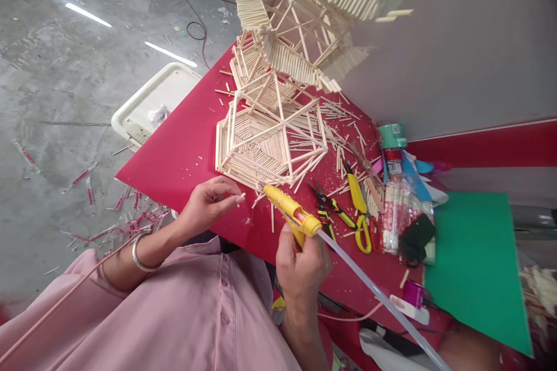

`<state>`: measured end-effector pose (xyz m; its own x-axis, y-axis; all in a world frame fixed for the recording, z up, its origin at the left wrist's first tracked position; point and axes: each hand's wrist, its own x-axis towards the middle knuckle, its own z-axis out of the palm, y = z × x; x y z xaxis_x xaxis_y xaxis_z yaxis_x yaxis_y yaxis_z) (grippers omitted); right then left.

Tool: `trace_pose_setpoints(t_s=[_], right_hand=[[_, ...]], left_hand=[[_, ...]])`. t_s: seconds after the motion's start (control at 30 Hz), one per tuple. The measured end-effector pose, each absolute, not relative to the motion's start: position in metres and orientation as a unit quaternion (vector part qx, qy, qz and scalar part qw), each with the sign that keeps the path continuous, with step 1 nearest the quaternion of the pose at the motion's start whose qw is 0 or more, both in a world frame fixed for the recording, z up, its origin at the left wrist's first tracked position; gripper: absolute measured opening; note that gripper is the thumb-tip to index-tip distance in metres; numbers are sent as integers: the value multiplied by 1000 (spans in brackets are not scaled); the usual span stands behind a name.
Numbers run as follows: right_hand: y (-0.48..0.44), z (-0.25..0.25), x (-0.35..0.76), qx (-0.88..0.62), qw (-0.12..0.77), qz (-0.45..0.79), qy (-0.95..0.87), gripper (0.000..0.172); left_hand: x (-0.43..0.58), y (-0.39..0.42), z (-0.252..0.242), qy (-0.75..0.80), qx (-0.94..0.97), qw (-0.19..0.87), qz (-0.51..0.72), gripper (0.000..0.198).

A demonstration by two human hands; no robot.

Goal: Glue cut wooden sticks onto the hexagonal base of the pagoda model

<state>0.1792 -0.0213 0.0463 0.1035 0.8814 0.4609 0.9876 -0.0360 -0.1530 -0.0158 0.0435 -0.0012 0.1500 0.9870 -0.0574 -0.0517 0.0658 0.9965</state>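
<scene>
My right hand [302, 264] is closed around a yellow glue gun [290, 211], its nozzle aimed left toward my left hand, a long clear glue stick trailing from its back. My left hand [212, 200] pinches a small pale wooden stick piece [242, 198] just in front of the nozzle. Both hands hover over a red table [183, 151]. Just beyond them lies a hexagonal frame of thin wooden sticks [270, 142], joined to a taller stick structure [304, 17] that rises toward the top.
Yellow-handled cutters [359, 208] and black pliers [324, 204] lie right of the glue gun among loose sticks. A teal tape roll [391, 135], packets and a green sheet [476, 266] sit at the right. A white tray [152, 101] stands on the littered grey floor at left.
</scene>
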Motion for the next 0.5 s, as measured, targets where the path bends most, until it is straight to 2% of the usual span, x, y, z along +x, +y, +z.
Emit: trace_pose_setpoints(t_s=[0.1,0.2,0.37,0.5], right_hand=[[-21,46,180,-703,225,-114,-665,28],[-21,46,180,-694,231,-113,-672,26],[-20,46,180,-692,230,-116,-674,24],[-20,46,180,-693,229,-121,-673,25]], left_hand=[[-20,41,-11,452,628,444,450,18],[-20,37,-18,450,690,368,431,20],[-15,37,-26,441,734,301,420,21],[-14,41,-28,436,743,285,420,19]])
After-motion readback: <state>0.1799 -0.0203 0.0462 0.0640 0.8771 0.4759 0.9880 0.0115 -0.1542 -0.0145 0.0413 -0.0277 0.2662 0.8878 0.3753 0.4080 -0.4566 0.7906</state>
